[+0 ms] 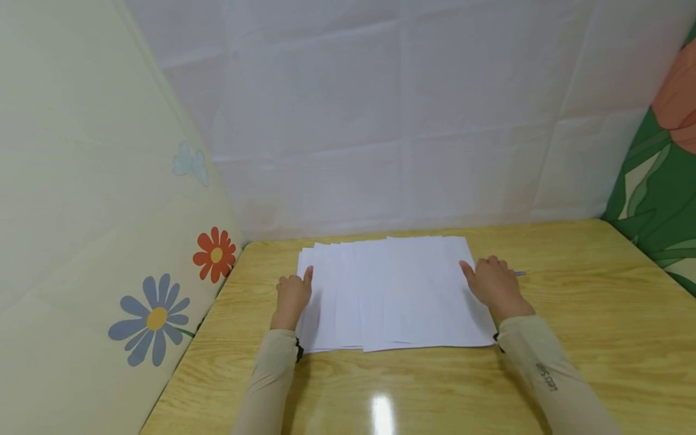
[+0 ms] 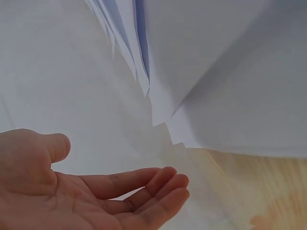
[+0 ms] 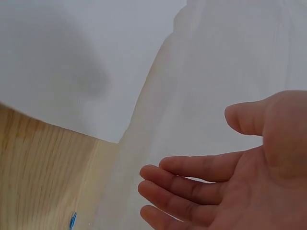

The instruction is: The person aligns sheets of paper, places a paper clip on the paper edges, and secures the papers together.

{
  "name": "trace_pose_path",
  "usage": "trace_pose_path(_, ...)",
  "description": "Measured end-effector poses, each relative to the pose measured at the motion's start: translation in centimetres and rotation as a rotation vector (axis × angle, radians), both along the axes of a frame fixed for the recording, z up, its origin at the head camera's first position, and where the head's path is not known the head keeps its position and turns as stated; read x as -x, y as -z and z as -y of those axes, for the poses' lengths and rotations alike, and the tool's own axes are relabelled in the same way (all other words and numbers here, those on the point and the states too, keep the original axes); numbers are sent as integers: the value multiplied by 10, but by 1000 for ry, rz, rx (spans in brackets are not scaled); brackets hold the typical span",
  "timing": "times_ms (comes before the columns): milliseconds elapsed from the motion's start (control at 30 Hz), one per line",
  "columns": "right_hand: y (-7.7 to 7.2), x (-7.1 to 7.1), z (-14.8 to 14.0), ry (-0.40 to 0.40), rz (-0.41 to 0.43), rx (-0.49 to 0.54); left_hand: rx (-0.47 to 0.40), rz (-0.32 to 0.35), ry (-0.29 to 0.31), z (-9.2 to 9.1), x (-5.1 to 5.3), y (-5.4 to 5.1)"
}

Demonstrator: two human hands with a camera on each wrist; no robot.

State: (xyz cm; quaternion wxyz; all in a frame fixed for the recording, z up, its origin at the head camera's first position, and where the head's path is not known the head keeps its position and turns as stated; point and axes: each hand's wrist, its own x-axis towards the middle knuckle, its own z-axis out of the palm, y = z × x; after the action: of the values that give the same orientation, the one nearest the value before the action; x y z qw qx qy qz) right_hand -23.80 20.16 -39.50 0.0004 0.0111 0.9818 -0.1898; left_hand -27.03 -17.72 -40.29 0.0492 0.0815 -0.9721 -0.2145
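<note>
Overlapping sheets of white paper (image 1: 402, 290) lie fanned out sideways on the wooden table. At their left edge is my left hand (image 1: 292, 295), thumb raised; the left wrist view shows this hand (image 2: 96, 191) with palm up and fingers extended, apart from the stepped corners of the sheets (image 2: 230, 96). My right hand (image 1: 496, 287) is at the right edge of the paper. In the right wrist view its fingers are relaxed and hold nothing, and the hand (image 3: 225, 182) is apart from the corner of the paper (image 3: 72, 72).
A thin pen-like item (image 1: 520, 273) lies just right of my right hand; its blue tip (image 3: 73, 220) shows in the right wrist view. The wooden table (image 1: 348, 386) ends at a white cloth backdrop (image 1: 348, 121). A flower-printed panel (image 1: 81, 211) stands at the left.
</note>
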Motion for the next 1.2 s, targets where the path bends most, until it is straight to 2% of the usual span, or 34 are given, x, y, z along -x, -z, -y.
trace_pose_path(200,3,1,-4,-9,23,25,46,75,29,2,1,-1)
trace_pose_path(433,5,3,-6,-10,66,52,47,144,0,5,3,0)
trace_pose_path(867,7,1,-12,-63,56,44,38,202,0,12,2,-1)
trace_pose_path(1200,10,2,-15,-40,109,21,63,264,-1,18,7,3)
